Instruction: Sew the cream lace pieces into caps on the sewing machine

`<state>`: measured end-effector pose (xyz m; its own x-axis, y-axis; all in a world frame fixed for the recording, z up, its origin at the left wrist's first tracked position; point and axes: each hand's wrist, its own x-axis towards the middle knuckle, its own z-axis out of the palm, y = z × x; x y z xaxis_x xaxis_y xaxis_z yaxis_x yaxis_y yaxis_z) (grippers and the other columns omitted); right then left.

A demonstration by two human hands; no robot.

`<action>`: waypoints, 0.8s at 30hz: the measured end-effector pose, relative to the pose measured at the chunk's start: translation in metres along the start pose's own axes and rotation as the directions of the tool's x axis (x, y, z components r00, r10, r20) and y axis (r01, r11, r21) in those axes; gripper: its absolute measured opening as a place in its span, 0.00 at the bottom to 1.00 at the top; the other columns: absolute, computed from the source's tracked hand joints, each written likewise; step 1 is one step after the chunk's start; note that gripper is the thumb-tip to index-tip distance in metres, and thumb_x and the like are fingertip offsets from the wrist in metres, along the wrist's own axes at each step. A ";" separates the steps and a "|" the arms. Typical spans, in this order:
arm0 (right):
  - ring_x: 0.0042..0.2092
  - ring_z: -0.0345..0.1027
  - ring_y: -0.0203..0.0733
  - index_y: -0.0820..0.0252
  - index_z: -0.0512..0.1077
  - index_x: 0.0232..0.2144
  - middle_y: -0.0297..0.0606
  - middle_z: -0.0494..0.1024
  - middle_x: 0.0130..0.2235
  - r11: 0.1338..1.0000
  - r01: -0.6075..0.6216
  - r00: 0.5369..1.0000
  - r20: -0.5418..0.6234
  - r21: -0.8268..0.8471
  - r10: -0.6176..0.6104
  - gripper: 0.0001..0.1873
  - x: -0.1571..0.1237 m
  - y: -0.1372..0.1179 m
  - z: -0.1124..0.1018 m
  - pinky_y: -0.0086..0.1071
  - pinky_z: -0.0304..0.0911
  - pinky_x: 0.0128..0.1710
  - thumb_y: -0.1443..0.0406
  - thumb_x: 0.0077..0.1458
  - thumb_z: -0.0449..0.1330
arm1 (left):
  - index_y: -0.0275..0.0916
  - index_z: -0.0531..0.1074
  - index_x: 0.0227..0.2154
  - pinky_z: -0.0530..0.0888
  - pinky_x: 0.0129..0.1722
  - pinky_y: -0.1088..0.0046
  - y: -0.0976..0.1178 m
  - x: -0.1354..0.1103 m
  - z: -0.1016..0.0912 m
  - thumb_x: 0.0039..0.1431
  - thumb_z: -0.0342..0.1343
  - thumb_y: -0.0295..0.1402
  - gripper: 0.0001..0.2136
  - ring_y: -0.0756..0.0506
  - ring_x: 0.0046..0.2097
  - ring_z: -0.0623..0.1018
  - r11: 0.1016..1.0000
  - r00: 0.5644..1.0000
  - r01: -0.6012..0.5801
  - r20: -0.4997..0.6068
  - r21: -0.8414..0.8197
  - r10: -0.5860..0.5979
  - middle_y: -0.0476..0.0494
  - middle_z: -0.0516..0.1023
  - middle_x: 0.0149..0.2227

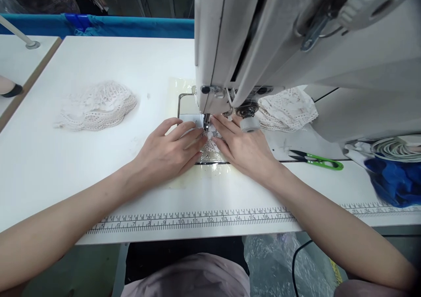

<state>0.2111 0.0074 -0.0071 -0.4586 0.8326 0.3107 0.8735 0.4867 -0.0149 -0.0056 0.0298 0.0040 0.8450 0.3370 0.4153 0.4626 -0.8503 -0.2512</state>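
Note:
Both hands rest at the needle area of a sewing machine point(226, 38), on either side of a small piece of white lace point(211, 144). My left hand point(173, 145) lies palm down with its fingers stretched toward the presser foot point(206, 122), the fingertips at the lace's left edge. From the other side, my right hand point(241, 143) lies flat with spread fingers, touching the lace's right edge; some of its fingertips are partly hidden by the machine head. The lace sits under and just in front of the foot.
A pile of white lace point(98, 106) lies on the left of the white table point(131, 60), another lace pile point(287, 110) behind the machine head. Green thread snips point(320, 161) lie at right, near blue cloth point(394, 178). A printed ruler point(197, 220) runs along the front edge.

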 end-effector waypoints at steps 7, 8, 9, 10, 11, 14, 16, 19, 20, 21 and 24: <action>0.48 0.69 0.48 0.62 0.74 0.48 0.44 0.79 0.46 0.995 0.070 0.994 -0.091 0.073 -0.063 0.16 -0.005 0.000 -0.007 0.42 0.63 0.48 0.64 0.66 0.50 | 0.36 0.75 0.45 0.72 0.48 0.60 0.000 0.000 0.002 0.64 0.54 0.31 0.10 0.42 0.50 0.77 1.000 0.999 0.017 -0.034 -0.002 -0.017 0.44 0.80 0.47; 0.45 0.70 0.46 0.62 0.75 0.47 0.43 0.80 0.45 0.991 0.099 0.990 -0.109 0.090 -0.089 0.15 -0.007 0.001 -0.009 0.40 0.63 0.46 0.65 0.65 0.51 | 0.36 0.75 0.45 0.72 0.48 0.60 -0.001 0.000 0.002 0.63 0.54 0.31 0.10 0.42 0.50 0.77 1.000 0.999 0.012 -0.041 -0.008 -0.012 0.44 0.80 0.47; 0.42 0.70 0.44 0.62 0.75 0.45 0.42 0.80 0.43 0.986 0.132 0.984 -0.130 0.103 -0.118 0.14 -0.008 0.001 -0.010 0.39 0.63 0.44 0.67 0.64 0.51 | 0.35 0.74 0.45 0.72 0.48 0.60 -0.001 -0.001 0.002 0.63 0.54 0.31 0.10 0.42 0.50 0.77 1.000 0.999 0.006 -0.042 -0.014 -0.006 0.44 0.80 0.47; 0.40 0.70 0.43 0.63 0.76 0.44 0.41 0.80 0.42 0.979 0.168 0.977 -0.153 0.112 -0.150 0.14 -0.009 0.002 -0.010 0.37 0.63 0.42 0.69 0.62 0.51 | 0.36 0.74 0.44 0.72 0.49 0.60 -0.001 -0.001 0.002 0.63 0.54 0.30 0.09 0.42 0.50 0.77 1.000 0.999 -0.002 -0.049 -0.021 0.001 0.45 0.80 0.47; 0.39 0.70 0.42 0.63 0.76 0.43 0.41 0.80 0.41 0.972 0.203 0.968 -0.173 0.117 -0.181 0.14 -0.010 0.002 -0.011 0.37 0.63 0.41 0.70 0.61 0.51 | 0.36 0.74 0.44 0.72 0.49 0.61 -0.001 -0.002 0.002 0.64 0.54 0.30 0.09 0.43 0.49 0.77 1.000 0.998 -0.012 -0.055 -0.027 0.011 0.46 0.80 0.46; 0.39 0.70 0.41 0.62 0.77 0.41 0.39 0.80 0.39 0.954 0.269 0.953 -0.180 0.131 -0.243 0.16 -0.011 0.004 -0.011 0.36 0.62 0.39 0.74 0.59 0.50 | 0.38 0.74 0.44 0.72 0.50 0.62 -0.001 -0.004 0.000 0.64 0.53 0.30 0.09 0.45 0.48 0.78 0.998 0.996 -0.056 -0.074 -0.022 0.054 0.48 0.81 0.45; 0.38 0.69 0.41 0.61 0.77 0.40 0.39 0.80 0.38 0.952 0.276 0.954 -0.158 0.132 -0.254 0.17 -0.011 0.004 -0.011 0.36 0.61 0.38 0.74 0.60 0.50 | 0.38 0.74 0.44 0.72 0.50 0.62 -0.001 -0.004 -0.002 0.64 0.54 0.30 0.08 0.45 0.47 0.78 0.997 0.993 -0.082 -0.085 -0.007 0.081 0.48 0.82 0.43; 0.38 0.69 0.40 0.60 0.78 0.37 0.37 0.80 0.38 0.956 0.274 0.956 -0.140 0.102 -0.259 0.16 -0.010 0.003 -0.015 0.36 0.60 0.38 0.75 0.60 0.50 | 0.38 0.74 0.44 0.73 0.49 0.62 0.000 -0.004 -0.004 0.63 0.55 0.30 0.08 0.45 0.46 0.78 0.995 0.992 -0.095 -0.083 0.005 0.095 0.48 0.82 0.43; 0.38 0.69 0.39 0.60 0.78 0.37 0.37 0.80 0.38 0.957 0.276 0.955 -0.134 0.087 -0.263 0.16 -0.010 0.002 -0.016 0.35 0.60 0.38 0.75 0.60 0.51 | 0.37 0.75 0.44 0.73 0.48 0.61 0.000 -0.004 -0.004 0.63 0.55 0.30 0.08 0.45 0.46 0.79 0.995 0.991 -0.100 -0.088 0.007 0.100 0.48 0.82 0.42; 0.38 0.69 0.39 0.60 0.78 0.37 0.36 0.80 0.38 0.958 0.277 0.956 -0.126 0.071 -0.267 0.16 -0.010 0.002 -0.017 0.35 0.59 0.38 0.75 0.60 0.51 | 0.36 0.75 0.44 0.74 0.48 0.61 0.000 -0.004 -0.004 0.63 0.56 0.30 0.08 0.45 0.46 0.79 0.995 0.991 -0.104 -0.086 0.007 0.104 0.48 0.82 0.42; 0.38 0.68 0.39 0.59 0.77 0.37 0.34 0.80 0.38 0.961 0.273 0.958 -0.101 0.036 -0.268 0.16 -0.010 0.001 -0.019 0.35 0.58 0.38 0.75 0.61 0.51 | 0.35 0.75 0.44 0.74 0.48 0.60 0.000 -0.004 -0.004 0.62 0.57 0.30 0.09 0.44 0.46 0.79 0.994 0.991 -0.107 -0.076 -0.001 0.107 0.47 0.82 0.43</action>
<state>0.2197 -0.0052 0.0080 -0.6568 0.6405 0.3980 0.7088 0.7045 0.0359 -0.0099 0.0265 0.0060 0.8665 0.2126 0.4517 0.3692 -0.8820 -0.2931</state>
